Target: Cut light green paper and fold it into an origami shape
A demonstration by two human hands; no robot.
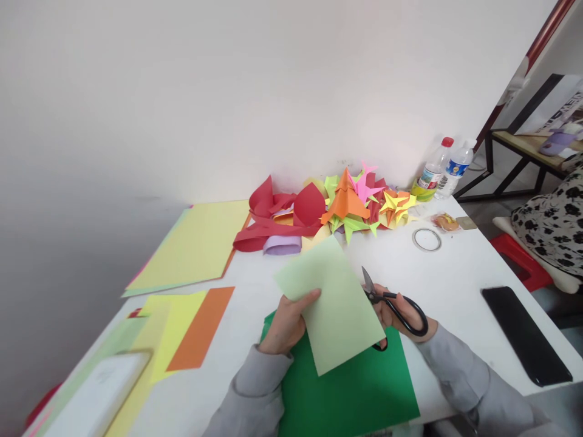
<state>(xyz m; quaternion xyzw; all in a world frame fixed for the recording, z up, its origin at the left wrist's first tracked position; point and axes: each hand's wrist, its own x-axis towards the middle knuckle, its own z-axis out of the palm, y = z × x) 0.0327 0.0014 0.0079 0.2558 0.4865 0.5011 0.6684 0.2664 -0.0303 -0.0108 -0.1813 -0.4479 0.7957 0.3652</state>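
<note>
A pale green sheet of paper (337, 309) is pinched in my left hand (286, 325), the thumb lying over its left side. My right hand (405, 309) grips a pair of black-handled scissors (371, 288) at the sheet's right edge, with the blade tips pointing up and away. Part of that hand is hidden behind the pale sheet. Below both hands a dark green sheet (350, 397) lies on the white table (460, 291).
Folded paper stars and an orange paper shape (346, 203) are heaped by the wall, beside red paper loops (282, 227). Coloured sheets (195, 243) lie left. A tape ring (427, 240), bottles (432, 173) and a black phone (526, 334) are on the right. A person (553, 212) sits beyond.
</note>
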